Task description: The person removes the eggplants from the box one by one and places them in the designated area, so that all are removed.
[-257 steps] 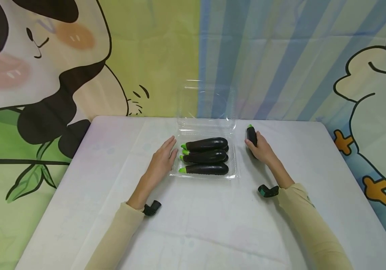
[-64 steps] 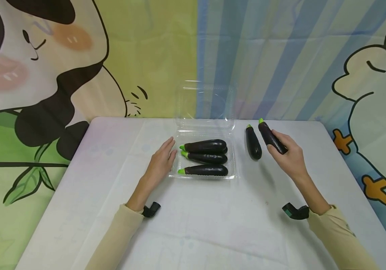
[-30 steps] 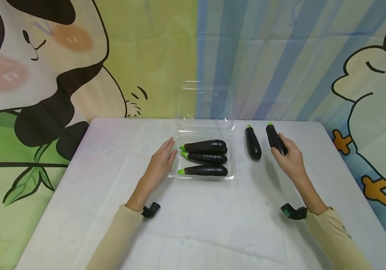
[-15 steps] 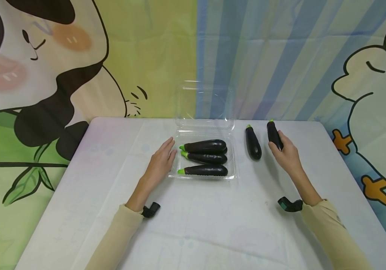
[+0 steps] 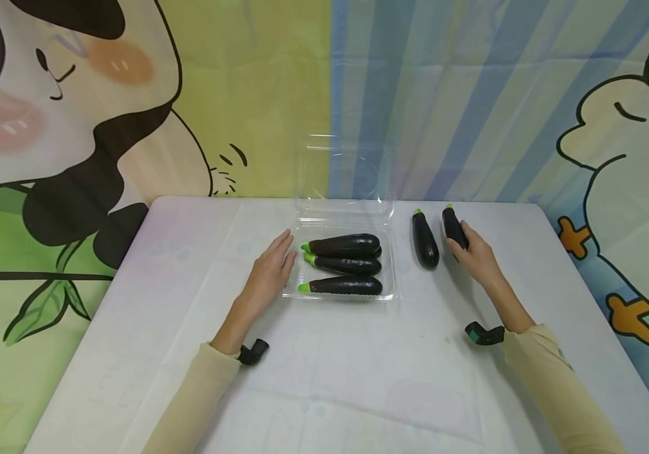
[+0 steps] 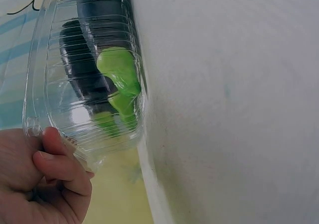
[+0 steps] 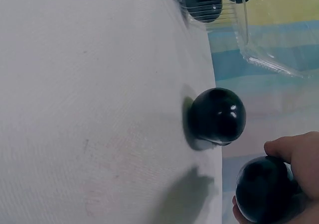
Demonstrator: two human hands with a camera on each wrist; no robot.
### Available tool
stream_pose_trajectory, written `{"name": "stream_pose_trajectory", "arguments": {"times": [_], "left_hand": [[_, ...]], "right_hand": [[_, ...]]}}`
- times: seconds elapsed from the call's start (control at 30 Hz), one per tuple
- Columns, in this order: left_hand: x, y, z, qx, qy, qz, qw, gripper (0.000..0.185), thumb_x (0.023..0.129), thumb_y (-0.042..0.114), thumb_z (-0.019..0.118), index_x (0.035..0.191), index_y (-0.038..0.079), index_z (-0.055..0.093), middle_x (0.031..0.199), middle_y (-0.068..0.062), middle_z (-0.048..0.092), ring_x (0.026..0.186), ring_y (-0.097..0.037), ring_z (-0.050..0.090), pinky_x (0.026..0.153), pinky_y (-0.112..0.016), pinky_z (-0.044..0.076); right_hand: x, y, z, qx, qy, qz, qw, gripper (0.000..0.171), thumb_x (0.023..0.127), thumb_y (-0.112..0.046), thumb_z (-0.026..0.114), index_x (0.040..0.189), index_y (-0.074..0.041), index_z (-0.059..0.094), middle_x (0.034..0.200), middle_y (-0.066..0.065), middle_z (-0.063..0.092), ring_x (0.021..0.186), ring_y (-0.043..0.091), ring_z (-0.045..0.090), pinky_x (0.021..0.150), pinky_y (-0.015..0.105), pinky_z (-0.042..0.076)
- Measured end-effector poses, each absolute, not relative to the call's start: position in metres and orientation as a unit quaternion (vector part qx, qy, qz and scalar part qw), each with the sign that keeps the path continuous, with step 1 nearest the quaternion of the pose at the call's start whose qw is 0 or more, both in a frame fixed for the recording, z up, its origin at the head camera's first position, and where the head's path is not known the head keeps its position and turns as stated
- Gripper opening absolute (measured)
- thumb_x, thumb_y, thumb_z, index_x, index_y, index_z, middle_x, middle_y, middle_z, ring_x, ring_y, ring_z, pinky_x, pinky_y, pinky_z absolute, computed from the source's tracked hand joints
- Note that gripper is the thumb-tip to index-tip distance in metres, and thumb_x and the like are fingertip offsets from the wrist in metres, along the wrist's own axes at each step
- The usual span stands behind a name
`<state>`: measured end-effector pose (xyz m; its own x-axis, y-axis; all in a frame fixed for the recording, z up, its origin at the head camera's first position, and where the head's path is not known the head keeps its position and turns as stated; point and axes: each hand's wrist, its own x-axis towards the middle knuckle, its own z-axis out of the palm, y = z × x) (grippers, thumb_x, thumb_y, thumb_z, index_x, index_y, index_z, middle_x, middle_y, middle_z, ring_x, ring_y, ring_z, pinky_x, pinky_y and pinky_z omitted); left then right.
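In the head view my right hand [image 5: 477, 255] grips a dark eggplant [image 5: 455, 227], green stem end pointing away, at the table's right rear. Its round end [image 7: 264, 189] shows between thumb and fingers in the right wrist view, its shadow apart on the cloth. Just left of it lies another eggplant [image 5: 426, 241]. A clear plastic clamshell container [image 5: 388, 296] stands with its lid up, several eggplants [image 5: 344, 285] lying sideways inside, stems left. My left hand [image 5: 268, 274] rests against the container's left side, its fingertips [image 6: 52, 139] at the rim corner in the left wrist view.
A white cloth covers the table [image 5: 324, 366], whose back edge runs close behind the container. The raised transparent lid [image 5: 347, 170] stands in front of a patterned fabric backdrop [image 5: 256, 94].
The eggplant first held is now lying on the table, and a second one from the container is in my right hand, lately shifted slightly left and back. My left hand stays put.
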<state>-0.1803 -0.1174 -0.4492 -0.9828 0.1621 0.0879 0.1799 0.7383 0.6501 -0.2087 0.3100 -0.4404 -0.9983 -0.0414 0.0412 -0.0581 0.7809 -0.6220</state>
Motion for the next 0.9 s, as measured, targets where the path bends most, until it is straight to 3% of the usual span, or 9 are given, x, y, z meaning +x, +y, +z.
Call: {"name": "stream_pose_trajectory", "arguments": {"times": [0.9], "left_hand": [[-0.18, -0.1166, -0.4472, -0.088, -0.93, -0.356, 0.011, 0.048, 0.103, 0.02, 0.048, 0.147, 0.003, 0.04, 0.158, -0.007, 0.033, 0.143, -0.029, 0.037, 0.116, -0.048, 0.035]], "right_hand": [[-0.2128, 0.3098, -0.4441, 0.023, -0.939, 0.34, -0.04, 0.071, 0.105, -0.032, 0.037, 0.151, 0.011, 0.004, 0.154, 0.039, 0.012, 0.141, 0.055, 0.018, 0.114, 0.066, 0.022]]}}
